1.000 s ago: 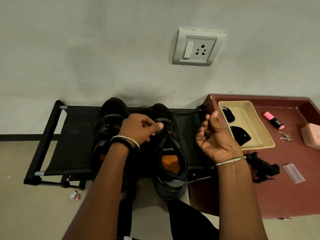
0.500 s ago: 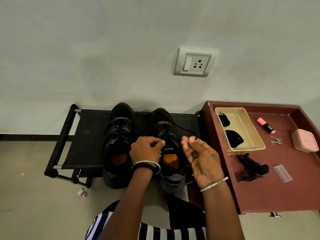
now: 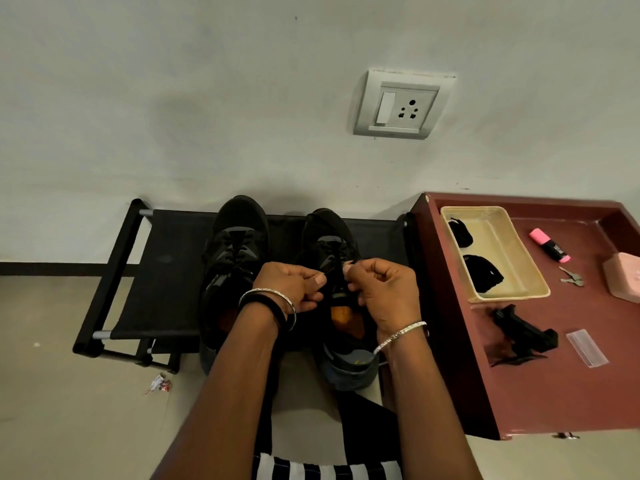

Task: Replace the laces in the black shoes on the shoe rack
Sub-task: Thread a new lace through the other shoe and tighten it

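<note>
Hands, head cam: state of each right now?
Left hand: closed, pinching the black lace over the shoe beside the red table.
Right hand: closed, pinching the same lace.

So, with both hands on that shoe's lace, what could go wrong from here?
1. The shoe has its heel past the front edge of the rack; a hard pull by the left hand or right hand might drag it off.
2. The lace they pinch is black on black and barely visible, so an eyelet could be skipped.
</note>
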